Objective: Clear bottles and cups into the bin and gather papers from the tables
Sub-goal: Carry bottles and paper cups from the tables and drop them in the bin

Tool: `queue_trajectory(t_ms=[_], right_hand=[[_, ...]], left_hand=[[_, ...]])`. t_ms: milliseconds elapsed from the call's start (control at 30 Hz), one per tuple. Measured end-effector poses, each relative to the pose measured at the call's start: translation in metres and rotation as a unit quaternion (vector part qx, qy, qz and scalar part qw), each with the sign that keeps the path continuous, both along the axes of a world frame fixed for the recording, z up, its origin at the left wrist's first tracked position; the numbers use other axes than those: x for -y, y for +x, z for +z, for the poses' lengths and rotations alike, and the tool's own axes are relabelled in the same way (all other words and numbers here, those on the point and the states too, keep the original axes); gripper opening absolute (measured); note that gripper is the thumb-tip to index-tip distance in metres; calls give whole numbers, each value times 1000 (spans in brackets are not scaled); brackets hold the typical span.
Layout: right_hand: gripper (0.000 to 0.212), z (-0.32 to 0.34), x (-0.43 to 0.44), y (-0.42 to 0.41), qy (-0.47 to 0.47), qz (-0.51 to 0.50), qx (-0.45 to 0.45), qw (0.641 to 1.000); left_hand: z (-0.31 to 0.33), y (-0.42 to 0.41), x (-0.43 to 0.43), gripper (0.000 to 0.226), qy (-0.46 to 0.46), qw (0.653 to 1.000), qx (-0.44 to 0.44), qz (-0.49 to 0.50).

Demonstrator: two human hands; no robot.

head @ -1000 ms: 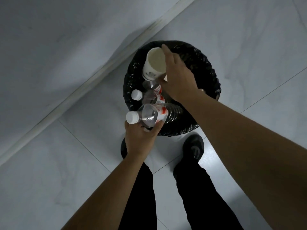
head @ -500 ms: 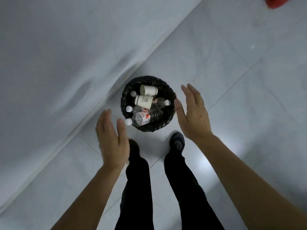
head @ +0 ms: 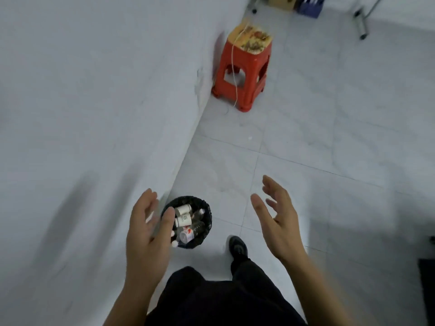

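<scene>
The plain white wall (head: 82, 102) fills the frame from nine to eleven o'clock, and the small round bin lined with a black plastic bag (head: 207, 216) stands on the pale tiled floor (head: 317, 142) just beside its foot, at about six o'clock, probably tucked there to stay out of the walkway. The left hand (head: 147, 234) hangs above the bin's left rim, fingers spread and palm turned inward, holding nothing. Inside the bin lie two white paper cups (head: 183, 215) on their sides and several clear plastic bottles with red labels and white caps (head: 188, 234), heaped loosely, as dropped things would land. A black shoe (head: 238, 248) is planted just right of the bin. The right hand (head: 279, 220), at about five o'clock, is likewise spread and empty, palm facing the left. With both hands free, the bottle-and-cup part looks finished; no papers or counter are in view. At one o'clock a red plastic stool with a worn patterned top (head: 244, 67) stands against the wall.
</scene>
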State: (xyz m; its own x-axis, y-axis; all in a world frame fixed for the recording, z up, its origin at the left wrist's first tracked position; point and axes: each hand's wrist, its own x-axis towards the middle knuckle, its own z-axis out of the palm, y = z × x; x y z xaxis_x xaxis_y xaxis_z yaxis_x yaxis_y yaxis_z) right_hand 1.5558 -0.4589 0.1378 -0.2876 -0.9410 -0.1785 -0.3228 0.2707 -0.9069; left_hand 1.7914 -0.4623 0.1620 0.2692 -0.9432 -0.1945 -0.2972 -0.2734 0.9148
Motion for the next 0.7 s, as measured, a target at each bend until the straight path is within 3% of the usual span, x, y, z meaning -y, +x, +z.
queue_trajectory(t_ms=[167, 400, 700], right_hand=[[55, 28, -92, 19, -41, -177, 16, 983], [51, 34, -233, 71, -23, -357, 8, 934], [51, 90, -439, 109, -59, -613, -52, 786]], left_hand=[[35, 44, -9, 51, -52, 991, -28, -119], [24, 48, -36, 51, -26, 958, -57, -279], [77, -72, -124, 47, -70, 826, -118, -547]])
